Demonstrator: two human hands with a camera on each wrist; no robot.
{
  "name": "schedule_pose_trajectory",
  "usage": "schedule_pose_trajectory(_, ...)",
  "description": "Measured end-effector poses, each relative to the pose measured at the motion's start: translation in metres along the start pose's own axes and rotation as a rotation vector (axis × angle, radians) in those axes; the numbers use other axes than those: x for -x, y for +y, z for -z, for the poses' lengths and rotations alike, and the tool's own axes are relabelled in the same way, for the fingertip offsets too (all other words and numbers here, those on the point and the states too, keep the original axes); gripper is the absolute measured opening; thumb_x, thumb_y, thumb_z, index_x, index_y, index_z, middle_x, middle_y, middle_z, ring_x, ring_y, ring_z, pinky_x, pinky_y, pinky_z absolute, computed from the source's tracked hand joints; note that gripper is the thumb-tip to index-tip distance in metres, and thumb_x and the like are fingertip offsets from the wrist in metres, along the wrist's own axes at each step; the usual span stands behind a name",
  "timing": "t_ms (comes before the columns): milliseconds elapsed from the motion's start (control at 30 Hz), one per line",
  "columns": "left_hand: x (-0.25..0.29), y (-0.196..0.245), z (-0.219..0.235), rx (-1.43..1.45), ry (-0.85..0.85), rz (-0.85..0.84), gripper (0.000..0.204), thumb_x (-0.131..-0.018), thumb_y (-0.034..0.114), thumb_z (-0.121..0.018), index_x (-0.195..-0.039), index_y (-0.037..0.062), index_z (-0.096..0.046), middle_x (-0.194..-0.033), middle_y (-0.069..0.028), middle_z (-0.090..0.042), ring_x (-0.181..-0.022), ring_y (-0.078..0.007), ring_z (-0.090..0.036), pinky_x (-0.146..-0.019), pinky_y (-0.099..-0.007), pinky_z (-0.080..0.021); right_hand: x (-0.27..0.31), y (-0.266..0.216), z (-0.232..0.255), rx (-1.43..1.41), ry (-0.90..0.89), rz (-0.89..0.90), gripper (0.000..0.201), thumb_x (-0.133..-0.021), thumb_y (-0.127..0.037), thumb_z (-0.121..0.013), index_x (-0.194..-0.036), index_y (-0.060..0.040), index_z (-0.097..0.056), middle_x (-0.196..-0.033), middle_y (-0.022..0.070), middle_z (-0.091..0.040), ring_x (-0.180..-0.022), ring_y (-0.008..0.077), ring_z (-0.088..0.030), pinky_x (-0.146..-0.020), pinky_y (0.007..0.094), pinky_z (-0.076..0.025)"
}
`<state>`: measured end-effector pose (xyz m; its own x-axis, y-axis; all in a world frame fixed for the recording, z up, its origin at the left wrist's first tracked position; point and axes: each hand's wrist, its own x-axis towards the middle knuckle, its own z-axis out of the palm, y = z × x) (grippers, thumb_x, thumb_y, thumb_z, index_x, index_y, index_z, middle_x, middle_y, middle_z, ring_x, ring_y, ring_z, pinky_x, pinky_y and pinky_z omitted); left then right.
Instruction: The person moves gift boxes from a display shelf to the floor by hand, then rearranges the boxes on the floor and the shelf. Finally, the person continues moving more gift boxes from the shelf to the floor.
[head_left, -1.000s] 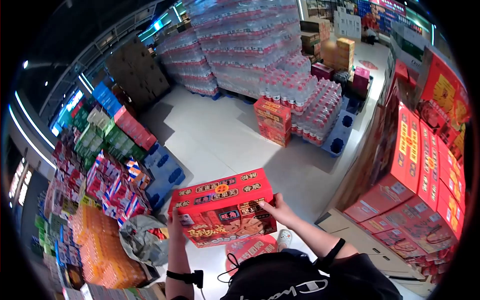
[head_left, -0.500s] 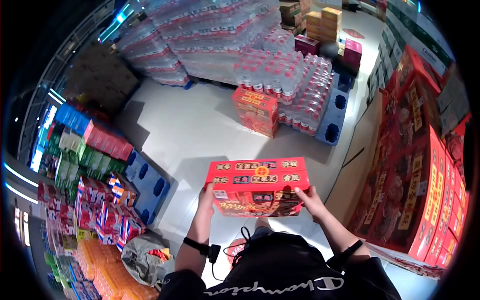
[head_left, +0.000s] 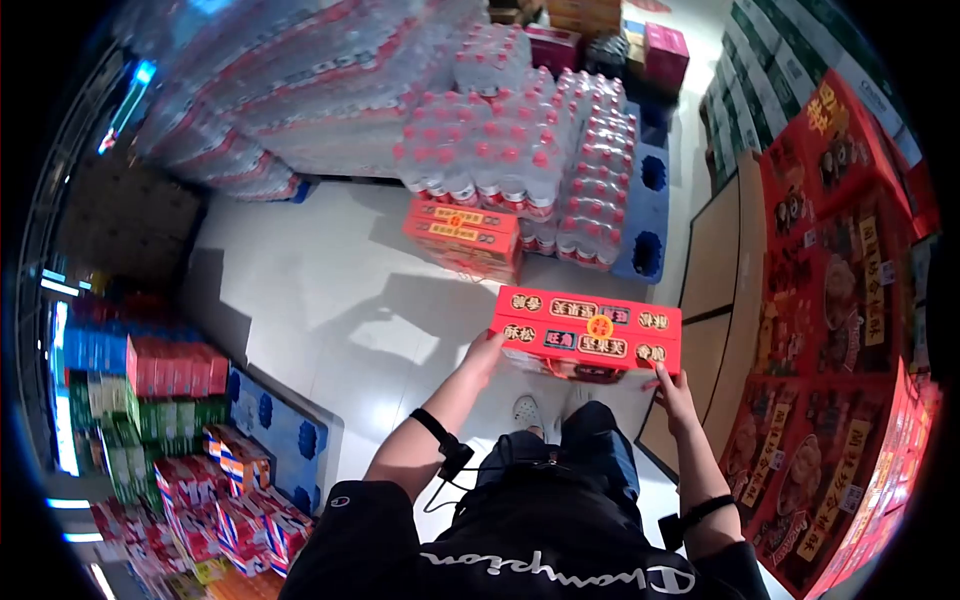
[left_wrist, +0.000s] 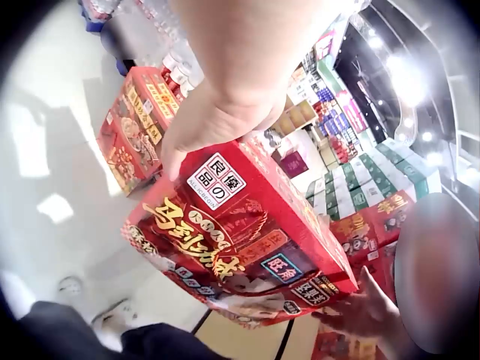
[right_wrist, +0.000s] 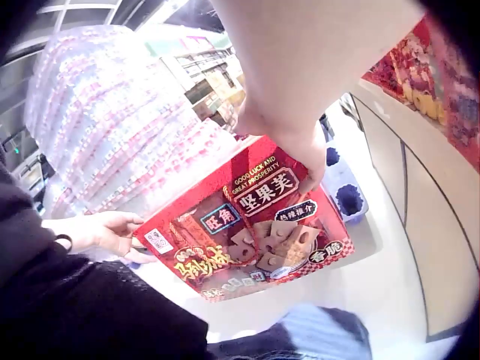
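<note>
Red snack box (head_left: 575, 325) hung above the floor (head_left: 320, 240), left grip (head_left: 484, 358) and right grip (head_left: 675, 393) curled round its opposite ends.

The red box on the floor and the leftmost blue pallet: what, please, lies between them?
The head view shows bare, partly shadowed floor between the box and pallet.

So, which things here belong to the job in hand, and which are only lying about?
In the job:
held red box
left hand and right hand, holding it
perhaps the similar red floor box

Apparently just lying about:
bottled water
blue pallet under it
green-and-white cartons
</note>
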<state>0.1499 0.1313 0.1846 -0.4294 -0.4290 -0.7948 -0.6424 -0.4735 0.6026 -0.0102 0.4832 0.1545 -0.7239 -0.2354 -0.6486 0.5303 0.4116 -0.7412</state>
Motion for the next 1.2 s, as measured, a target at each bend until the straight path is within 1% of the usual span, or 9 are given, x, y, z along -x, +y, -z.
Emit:
schedule_pose_trajectory(133,-0.13,-0.015,-0.009,0.039,-0.113,0.144,0.048,-0.095,0.033,-0.055,-0.14,0.0186,-0.046,-0.134,-0.0092,-0.051,-0.112,-0.0291,-0.054,-0.098,-0.0478,-0.044,-0.092,0.002,-0.009,-0.004,0.0,-0.091,0.059,-0.091,-0.057,-0.065,-0.125,-0.0129,-0.045,-0.113,0.0029,-0.056,-0.105,0.0177,-0.051,-0.093,0.046,-0.042)
schedule_pose_trajectory(267,-0.234,-0.024,-0.04,0.081,0.002,0.212,0.034,-0.093,0.028,-0.061,-0.123,0.0124,-0.057,-0.107,-0.0051,-0.062,-0.093,-0.0165,-0.058,-0.079,-0.0362,-0.051,-0.207,0.019,-0.019,0.061,0.068,-0.196,0.049,-0.094,-0.055,-0.061,-0.114,-0.0116,-0.051,-0.092,-0.001,-0.058,-0.09,0.0113,-0.053,-0.076,0.0346,-0.045)
schedule_pose_trajectory(333,-0.29,-0.043,-0.046,0.167,0.017,0.216,0.02,-0.092,0.023,-0.061,-0.106,0.0093,-0.06,-0.086,-0.0015,-0.06,-0.065,-0.0119,-0.053,-0.052,-0.0254,-0.042,-0.266,0.039,-0.022,0.143,0.057,-0.241,0.051,-0.096,-0.053,-0.059,-0.12,-0.0097,-0.051,-0.105,0.0032,-0.06,-0.098,0.0153,-0.055,-0.08,0.0365,-0.048)
schedule_pose_trajectory(400,-0.325,-0.04,-0.06,0.29,0.053,0.23,0.018,-0.092,0.02,-0.059,-0.106,0.0091,-0.061,-0.086,-0.0018,-0.061,-0.068,-0.0114,-0.055,-0.051,-0.0252,-0.042,-0.31,0.047,-0.033,0.13,0.025,-0.326,0.054,-0.096,-0.053,-0.059,-0.127,-0.009,-0.05,-0.115,0.0063,-0.06,-0.106,0.0189,-0.057,-0.085,0.0393,-0.049)
schedule_pose_trajectory(667,-0.475,-0.07,-0.082,0.383,0.17,0.252,0.024,-0.103,0.014,-0.045,-0.124,0.0097,-0.055,-0.105,-0.0036,-0.062,-0.075,-0.0129,-0.057,-0.058,-0.026,-0.046,-0.442,0.115,-0.069,-0.122,-0.096,-0.602,0.062,-0.099,-0.048,-0.056,-0.149,-0.0141,-0.04,-0.141,0.0093,-0.052,-0.129,0.029,-0.051,-0.099,0.0455,-0.047)
schedule_pose_trajectory(933,-0.573,-0.1,-0.091,0.587,0.269,0.299,0.04,-0.104,0.018,-0.044,-0.144,0.0223,-0.041,-0.123,0.0009,-0.057,-0.1,-0.0166,-0.056,-0.09,-0.0377,-0.046,-0.513,0.166,-0.105,-0.274,-0.03,-0.538,0.06,-0.102,-0.039,-0.053,-0.154,-0.0208,-0.031,-0.151,0.0044,-0.043,-0.135,0.0283,-0.048,-0.102,0.0454,-0.044)
schedule_pose_trajectory(1000,-0.591,-0.108,-0.088,0.593,0.243,0.194,0.043,-0.106,0.015,-0.041,-0.148,0.0204,-0.034,-0.138,-0.005,-0.051,-0.122,-0.0239,-0.054,-0.105,-0.0405,-0.042,-0.524,0.176,-0.114,-0.185,-0.045,-0.537,0.058,-0.101,-0.028,-0.053,-0.154,-0.0191,-0.033,-0.15,0.0032,-0.046,-0.129,0.0255,-0.05,-0.1,0.044,-0.045)
schedule_pose_trajectory(1133,-0.592,-0.077,-0.117,0.657,0.316,0.405,0.066,-0.104,0.011,-0.043,-0.16,0.0217,-0.008,-0.156,-0.0142,-0.033,-0.136,-0.0338,-0.047,-0.107,-0.0426,-0.044,-0.542,0.179,-0.149,-0.099,-0.143,-0.537,0.073,-0.093,-0.017,-0.055,-0.157,-0.0232,-0.02,-0.159,-0.0018,-0.034,-0.127,0.0205,-0.047,-0.101,0.0448,-0.042)
schedule_pose_trajectory(1200,-0.58,-0.068,-0.124,0.401,0.082,0.424,0.072,-0.103,0.013,-0.043,-0.16,0.0169,0.001,-0.164,-0.0124,-0.021,-0.138,-0.0365,-0.044,-0.111,-0.0427,-0.041,-0.548,0.176,-0.164,-0.161,-0.112,-0.606,0.083,-0.091,-0.015,-0.055,-0.159,-0.0257,-0.009,-0.162,-0.0029,-0.028,-0.129,0.021,-0.045,-0.101,0.0469,-0.041)
